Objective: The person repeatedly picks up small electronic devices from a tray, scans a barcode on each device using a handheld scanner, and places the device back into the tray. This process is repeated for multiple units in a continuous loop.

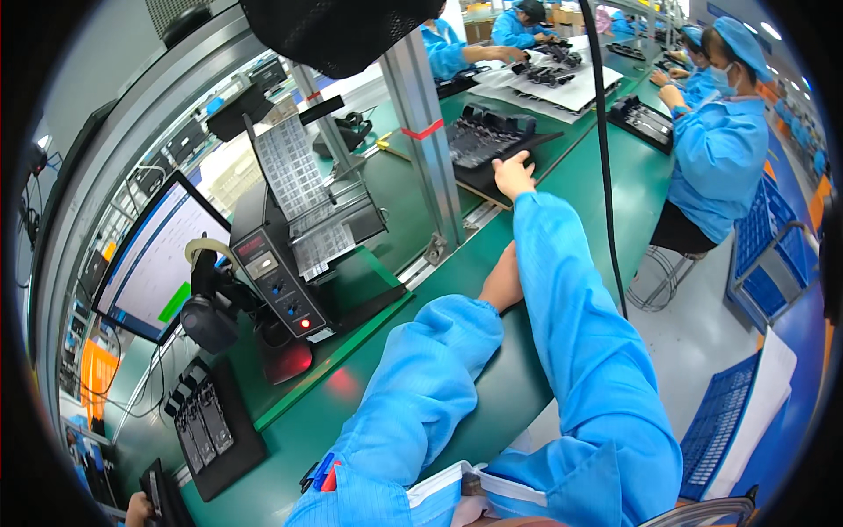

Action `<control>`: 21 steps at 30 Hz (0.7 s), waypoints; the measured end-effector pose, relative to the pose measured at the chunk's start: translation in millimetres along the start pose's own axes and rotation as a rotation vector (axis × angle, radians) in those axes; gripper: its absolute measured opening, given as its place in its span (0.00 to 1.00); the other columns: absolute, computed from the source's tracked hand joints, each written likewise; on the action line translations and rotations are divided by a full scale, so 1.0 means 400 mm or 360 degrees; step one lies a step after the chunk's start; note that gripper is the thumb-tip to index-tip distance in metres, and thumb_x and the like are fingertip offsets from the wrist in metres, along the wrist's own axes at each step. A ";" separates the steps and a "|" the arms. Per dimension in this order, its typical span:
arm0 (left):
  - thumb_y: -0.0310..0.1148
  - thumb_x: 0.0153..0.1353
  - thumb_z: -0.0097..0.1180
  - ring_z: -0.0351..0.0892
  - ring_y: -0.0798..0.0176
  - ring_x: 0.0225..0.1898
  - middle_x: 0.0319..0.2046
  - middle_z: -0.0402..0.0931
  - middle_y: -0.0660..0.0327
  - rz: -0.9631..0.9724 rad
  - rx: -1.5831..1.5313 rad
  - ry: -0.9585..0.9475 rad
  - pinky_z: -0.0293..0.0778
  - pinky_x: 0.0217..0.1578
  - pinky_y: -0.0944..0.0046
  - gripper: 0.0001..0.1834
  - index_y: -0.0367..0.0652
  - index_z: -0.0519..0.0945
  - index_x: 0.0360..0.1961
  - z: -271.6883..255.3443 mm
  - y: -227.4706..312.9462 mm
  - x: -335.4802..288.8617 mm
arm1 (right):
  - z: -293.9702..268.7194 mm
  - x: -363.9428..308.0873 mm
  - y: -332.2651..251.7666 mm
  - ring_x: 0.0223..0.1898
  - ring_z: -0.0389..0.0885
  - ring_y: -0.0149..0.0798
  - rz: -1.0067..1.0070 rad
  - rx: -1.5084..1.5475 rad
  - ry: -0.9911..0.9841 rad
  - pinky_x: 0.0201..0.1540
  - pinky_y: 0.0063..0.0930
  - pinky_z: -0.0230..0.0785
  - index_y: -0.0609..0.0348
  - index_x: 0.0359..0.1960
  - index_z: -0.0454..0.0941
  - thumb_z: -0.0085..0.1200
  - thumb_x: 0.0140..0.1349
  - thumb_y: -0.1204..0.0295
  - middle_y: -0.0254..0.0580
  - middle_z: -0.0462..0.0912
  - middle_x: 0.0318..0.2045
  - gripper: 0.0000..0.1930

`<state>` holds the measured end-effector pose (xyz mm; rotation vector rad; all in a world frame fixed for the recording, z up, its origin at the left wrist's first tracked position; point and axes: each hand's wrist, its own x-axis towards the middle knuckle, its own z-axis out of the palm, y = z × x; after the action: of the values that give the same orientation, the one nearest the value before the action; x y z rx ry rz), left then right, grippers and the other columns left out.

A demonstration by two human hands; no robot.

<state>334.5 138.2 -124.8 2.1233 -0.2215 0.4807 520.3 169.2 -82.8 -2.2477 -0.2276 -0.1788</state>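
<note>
My right hand (515, 176) reaches out to the far side of the green bench, by the near edge of a black tray (474, 178). Its fingers are apart, and nothing shows between them; whether it touches the tray I cannot tell. On that tray sits a group of black moulded parts (488, 132). My left hand (502, 279) lies low over the bench, partly behind my right sleeve, so its fingers are hidden. Both forearms wear blue sleeves, the right one stretched further forward.
An upright metal post (420, 132) stands left of the tray, and a black cable (604, 158) hangs to its right. Further left are a label dispenser (294, 176), a scanner (209, 321), a monitor (162, 259) and another loaded tray (211, 430). Co-workers (722, 132) sit along the bench.
</note>
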 end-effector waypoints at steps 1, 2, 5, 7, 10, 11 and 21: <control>0.33 0.52 0.50 0.63 0.47 0.52 0.51 0.62 0.46 -0.0039 -0.0022 0.0060 0.60 0.52 0.60 0.28 0.35 0.59 0.54 -0.009 -0.015 -0.015 | -0.004 0.003 -0.045 0.62 0.40 0.58 -0.0072 -0.0364 -0.0337 0.57 0.56 0.41 0.62 0.54 0.61 0.39 0.58 0.53 0.54 0.56 0.58 0.29; 0.34 0.52 0.51 0.63 0.48 0.52 0.50 0.63 0.46 -0.0075 -0.0044 0.0114 0.60 0.52 0.61 0.28 0.36 0.60 0.54 -0.009 -0.027 -0.030 | -0.013 0.001 -0.077 0.63 0.34 0.58 -0.0147 -0.0732 -0.0662 0.58 0.61 0.35 0.58 0.56 0.61 0.35 0.59 0.50 0.53 0.53 0.60 0.30; 0.35 0.53 0.51 0.61 0.48 0.53 0.51 0.62 0.46 -0.0127 -0.0260 0.0110 0.58 0.53 0.61 0.27 0.37 0.61 0.53 -0.005 0.007 -0.010 | -0.026 0.004 -0.074 0.62 0.41 0.60 -0.0355 -0.0596 -0.0517 0.56 0.64 0.37 0.55 0.51 0.68 0.37 0.59 0.53 0.53 0.55 0.59 0.25; 0.35 0.53 0.50 0.60 0.48 0.53 0.51 0.62 0.47 -0.0010 -0.0198 0.0045 0.57 0.53 0.60 0.26 0.37 0.63 0.52 -0.010 0.018 0.001 | -0.030 -0.033 -0.067 0.58 0.56 0.57 -0.0340 0.0100 -0.0342 0.56 0.56 0.47 0.56 0.48 0.71 0.37 0.58 0.59 0.53 0.68 0.51 0.21; 0.35 0.54 0.48 0.60 0.47 0.53 0.52 0.62 0.49 0.0246 0.0077 -0.0055 0.58 0.52 0.57 0.21 0.38 0.67 0.48 -0.017 -0.014 -0.012 | -0.062 -0.136 -0.053 0.37 0.77 0.37 -0.0605 0.1213 0.0330 0.42 0.26 0.66 0.62 0.37 0.74 0.41 0.55 0.73 0.43 0.78 0.33 0.12; 0.34 0.54 0.48 0.60 0.47 0.52 0.51 0.62 0.49 0.0197 0.0061 0.0001 0.58 0.51 0.56 0.19 0.38 0.68 0.46 -0.028 -0.052 -0.034 | -0.079 -0.215 -0.098 0.35 0.76 0.34 -0.0622 0.1369 0.0273 0.40 0.23 0.66 0.63 0.36 0.74 0.42 0.55 0.75 0.42 0.78 0.33 0.10; 0.25 0.45 0.49 0.49 0.46 0.61 0.59 0.51 0.50 -0.0256 0.0341 0.0431 0.44 0.60 0.49 0.28 0.43 0.64 0.53 -0.228 0.314 -0.865 | -0.176 -0.927 -0.167 0.34 0.70 0.31 -0.1387 0.1269 -0.1477 0.37 0.18 0.61 0.65 0.31 0.70 0.43 0.54 0.82 0.37 0.70 0.33 0.05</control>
<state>-44.4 134.5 -129.0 2.2311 0.1608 0.7142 140.8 118.2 -64.7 -1.1678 -1.4723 0.4501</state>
